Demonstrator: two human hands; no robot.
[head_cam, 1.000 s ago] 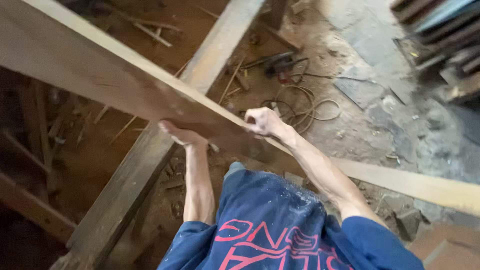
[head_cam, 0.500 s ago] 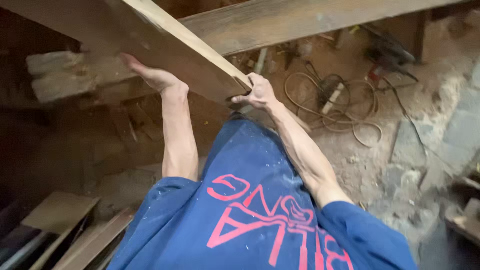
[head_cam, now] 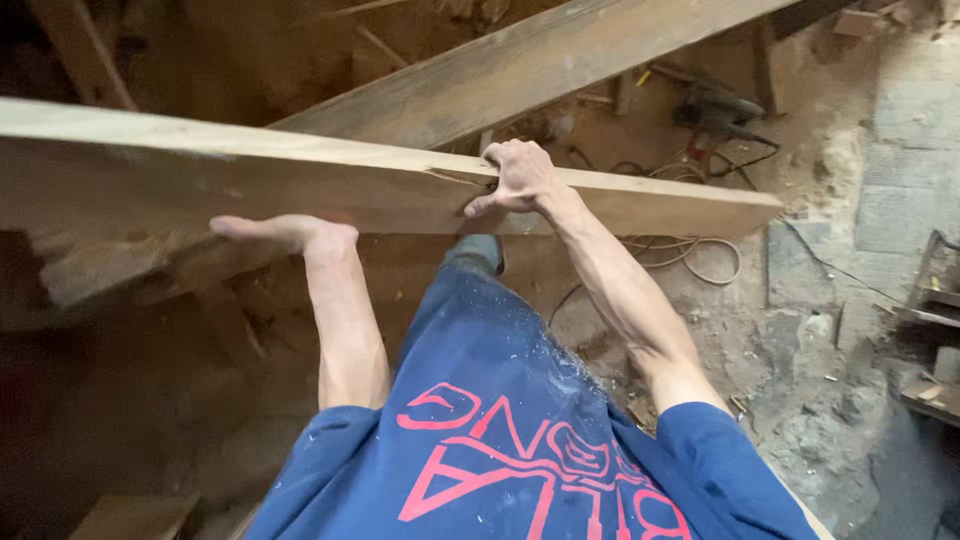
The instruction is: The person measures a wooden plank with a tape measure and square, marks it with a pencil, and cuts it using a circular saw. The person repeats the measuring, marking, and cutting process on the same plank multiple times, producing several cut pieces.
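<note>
You held one long plank point(head_cam: 300, 185) with two hands: left hand point(head_cam: 285, 232) flat underneath, right hand point(head_cam: 515, 180) gripping its top edge, above one beam point(head_cam: 520, 70).

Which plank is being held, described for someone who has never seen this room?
Start at the thick grey beam slanting up to the right. Just nearer the camera, a long pale plank runs left to right. Unlike the beam, it is thin, with the right hand gripping it and the left hand beneath.
</note>
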